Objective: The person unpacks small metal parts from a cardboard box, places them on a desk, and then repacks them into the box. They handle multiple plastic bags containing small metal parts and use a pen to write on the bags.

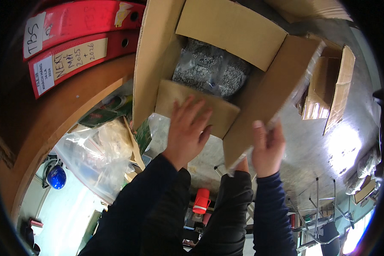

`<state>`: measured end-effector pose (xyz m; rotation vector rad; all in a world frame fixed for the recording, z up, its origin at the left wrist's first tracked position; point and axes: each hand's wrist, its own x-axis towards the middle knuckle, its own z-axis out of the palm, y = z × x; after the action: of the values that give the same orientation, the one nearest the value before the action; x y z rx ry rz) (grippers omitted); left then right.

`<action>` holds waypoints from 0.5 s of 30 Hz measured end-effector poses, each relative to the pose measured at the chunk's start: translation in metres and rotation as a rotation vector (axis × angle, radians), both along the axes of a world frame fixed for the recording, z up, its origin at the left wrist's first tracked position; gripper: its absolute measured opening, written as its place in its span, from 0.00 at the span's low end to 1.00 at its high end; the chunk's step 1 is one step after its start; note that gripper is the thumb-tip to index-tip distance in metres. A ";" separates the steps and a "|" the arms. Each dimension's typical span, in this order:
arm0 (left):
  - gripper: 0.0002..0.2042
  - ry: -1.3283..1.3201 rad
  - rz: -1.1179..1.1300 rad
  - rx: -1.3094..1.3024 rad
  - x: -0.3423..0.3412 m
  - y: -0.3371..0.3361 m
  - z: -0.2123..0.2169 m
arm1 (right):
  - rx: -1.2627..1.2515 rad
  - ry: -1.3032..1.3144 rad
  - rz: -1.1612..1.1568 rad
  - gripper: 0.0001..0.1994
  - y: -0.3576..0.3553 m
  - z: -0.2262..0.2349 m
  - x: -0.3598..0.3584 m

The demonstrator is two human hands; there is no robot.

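An open cardboard box (163,68) stands in front of me with its flaps up. Clear plastic bags of small grey pieces (209,68) lie inside; I cannot make out what the pieces are. My left hand (187,128) rests with fingers spread on the near flap (213,112). At the outer edge of the right flap (273,91) is my right hand (269,147), its thumb on the inner face and its curled fingers on the outer side. The far flap (232,30) leans over the contents.
Red binders (83,55) lie on a wooden shelf (94,91) at the left. Below it are a clear plastic bag (100,147) and a blue helmet (56,176). Another open carton (326,87) sits on the floor at the right, with metal-legged stools (324,198) lower down.
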<state>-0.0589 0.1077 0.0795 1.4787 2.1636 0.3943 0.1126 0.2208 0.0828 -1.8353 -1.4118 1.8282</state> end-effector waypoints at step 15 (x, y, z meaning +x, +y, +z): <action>0.46 0.117 0.188 -0.496 0.014 -0.006 -0.052 | 0.631 -0.339 0.127 0.16 0.064 -0.050 0.036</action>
<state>-0.0454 0.1017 0.0275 1.0490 2.2813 -0.1681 0.1487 0.2847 0.0328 -1.7744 -1.9671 0.9488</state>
